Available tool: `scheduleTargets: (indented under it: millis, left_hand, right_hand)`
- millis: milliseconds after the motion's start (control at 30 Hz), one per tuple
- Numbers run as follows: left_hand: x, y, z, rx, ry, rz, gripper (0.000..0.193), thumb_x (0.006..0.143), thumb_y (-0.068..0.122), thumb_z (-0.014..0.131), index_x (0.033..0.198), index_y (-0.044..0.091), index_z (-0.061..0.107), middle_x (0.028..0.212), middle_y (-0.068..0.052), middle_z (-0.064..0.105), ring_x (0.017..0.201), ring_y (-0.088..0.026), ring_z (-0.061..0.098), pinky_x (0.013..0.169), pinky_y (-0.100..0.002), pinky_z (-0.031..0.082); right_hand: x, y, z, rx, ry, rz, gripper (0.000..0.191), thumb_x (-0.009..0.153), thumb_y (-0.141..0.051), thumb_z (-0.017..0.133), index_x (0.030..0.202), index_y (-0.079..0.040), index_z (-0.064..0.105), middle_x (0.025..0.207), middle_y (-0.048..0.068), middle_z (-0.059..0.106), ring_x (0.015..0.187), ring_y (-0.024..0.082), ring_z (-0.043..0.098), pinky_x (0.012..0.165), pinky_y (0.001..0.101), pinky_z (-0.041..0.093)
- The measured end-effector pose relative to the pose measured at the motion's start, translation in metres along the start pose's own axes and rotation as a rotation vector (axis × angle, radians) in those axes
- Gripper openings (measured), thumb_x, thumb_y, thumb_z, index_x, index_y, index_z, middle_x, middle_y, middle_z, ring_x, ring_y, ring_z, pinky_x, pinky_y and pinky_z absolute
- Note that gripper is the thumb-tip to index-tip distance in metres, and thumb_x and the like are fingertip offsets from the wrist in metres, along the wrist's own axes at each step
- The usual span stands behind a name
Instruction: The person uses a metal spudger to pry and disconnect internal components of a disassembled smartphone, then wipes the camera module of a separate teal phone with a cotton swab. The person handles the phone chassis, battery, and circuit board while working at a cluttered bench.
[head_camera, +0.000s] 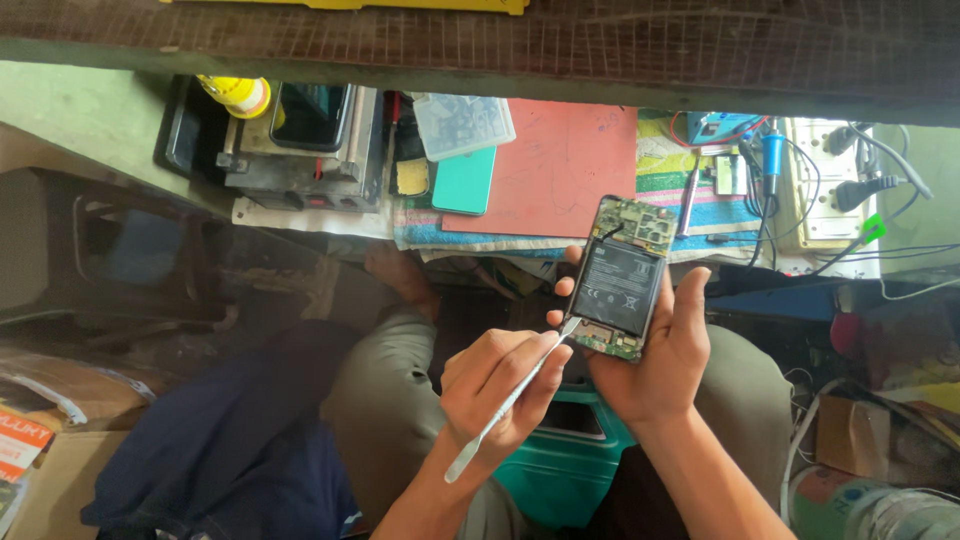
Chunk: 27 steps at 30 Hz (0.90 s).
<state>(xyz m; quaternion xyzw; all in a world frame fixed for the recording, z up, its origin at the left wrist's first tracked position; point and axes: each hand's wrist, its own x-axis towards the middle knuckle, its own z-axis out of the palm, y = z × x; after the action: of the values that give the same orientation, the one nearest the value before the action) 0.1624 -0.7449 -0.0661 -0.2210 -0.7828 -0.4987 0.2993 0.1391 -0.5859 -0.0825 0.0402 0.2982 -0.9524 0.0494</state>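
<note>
Two hands at work above the lap: right hand (655, 350) fingers wrapped round an opened smartphone with black battery and green circuit boards exposed (622, 278), back cover already off, battery still seated; left hand (495, 385) fingers pinching a thin flat metal pry tool (505, 405) at its lower edge.

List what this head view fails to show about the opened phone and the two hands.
- Opened phone: its front is turned away, and the right hand covers its lower right edge.
- Metal pry tool: the tip at the phone's lower edge is too small to make out.
- Left hand: its palm is hidden by its own fingers.
</note>
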Motion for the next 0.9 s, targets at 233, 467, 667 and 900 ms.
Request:
scheduleTargets:
  millis: [233, 467, 667, 900]
  left_hand:
    - [0.007, -0.001, -0.010, -0.020, -0.066, -0.009, 0.021, 0.093, 0.003, 0.080, 0.111, -0.002, 0.069, 0.093, -0.010, 0.069, 0.077, -0.022, 0.072, 0.064, -0.030, 0.057]
    - [0.000, -0.004, -0.002, 0.034, -0.006, 0.087, 0.025, 0.093, -0.001, 0.081, 0.114, -0.004, 0.067, 0.095, -0.012, 0.070, 0.079, -0.023, 0.073, 0.067, -0.031, 0.061]
    - [-0.004, -0.007, 0.003, 0.045, 0.002, 0.138, 0.028, 0.094, -0.001, 0.082, 0.116, -0.005, 0.066, 0.097, -0.012, 0.070, 0.081, -0.023, 0.074, 0.068, -0.030, 0.062]
    - [-0.004, -0.005, 0.010, -0.025, 0.047, 0.065, 0.025, 0.094, 0.001, 0.081, 0.115, -0.003, 0.069, 0.097, -0.012, 0.071, 0.079, -0.021, 0.073, 0.067, -0.028, 0.062]
  right_hand:
    - [-0.003, 0.010, 0.004, -0.199, -0.023, -0.148, 0.067, 0.110, -0.060, 0.032, 0.155, -0.010, 0.033, 0.139, 0.024, 0.055, 0.114, 0.035, 0.064, 0.088, 0.0556, 0.058]
    - [0.002, 0.009, 0.011, -0.033, 0.075, -0.032, 0.067, 0.110, -0.057, 0.028, 0.153, -0.006, 0.039, 0.138, 0.021, 0.058, 0.112, 0.033, 0.065, 0.090, 0.0551, 0.059]
    - [0.005, 0.002, 0.009, 0.043, 0.130, 0.083, 0.065, 0.112, -0.053, 0.026, 0.151, -0.004, 0.044, 0.138, 0.022, 0.059, 0.109, 0.033, 0.065, 0.090, 0.0523, 0.057]
    - [0.008, -0.003, 0.005, 0.223, 0.096, 0.176, 0.063, 0.114, -0.049, 0.028, 0.150, 0.000, 0.045, 0.134, 0.025, 0.061, 0.109, 0.035, 0.065, 0.090, 0.0508, 0.058]
